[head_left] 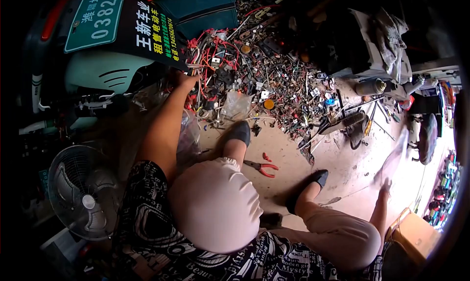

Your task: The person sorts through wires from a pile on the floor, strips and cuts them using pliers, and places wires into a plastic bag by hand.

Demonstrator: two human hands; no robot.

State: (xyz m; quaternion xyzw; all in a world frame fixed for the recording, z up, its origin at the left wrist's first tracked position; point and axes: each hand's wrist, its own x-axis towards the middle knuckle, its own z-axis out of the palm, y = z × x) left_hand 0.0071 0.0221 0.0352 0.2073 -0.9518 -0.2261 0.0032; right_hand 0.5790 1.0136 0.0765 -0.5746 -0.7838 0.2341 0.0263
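Observation:
My left hand (184, 81) reaches to the left edge of a heap of small parts (289, 80), right beside tangled red and white wires (210, 56). The dark flap with printed lettering (147, 31) hangs close to it, and most of its fingers are in shadow, so whether it grips anything is unclear. Out to the right, my right hand (386, 189) is closed on a see-through plastic bag (397, 156), which looks blurred. Red-handled pliers (267, 169) lie on the floor between my feet.
An electric scooter's pale green rear end (100, 73) and a standing fan (88, 201) are on the left. Another clear bag (237, 104) lies on the heap. Tools and a brush (346, 122) rest at its right edge. A tan box (416, 236) stands lower right.

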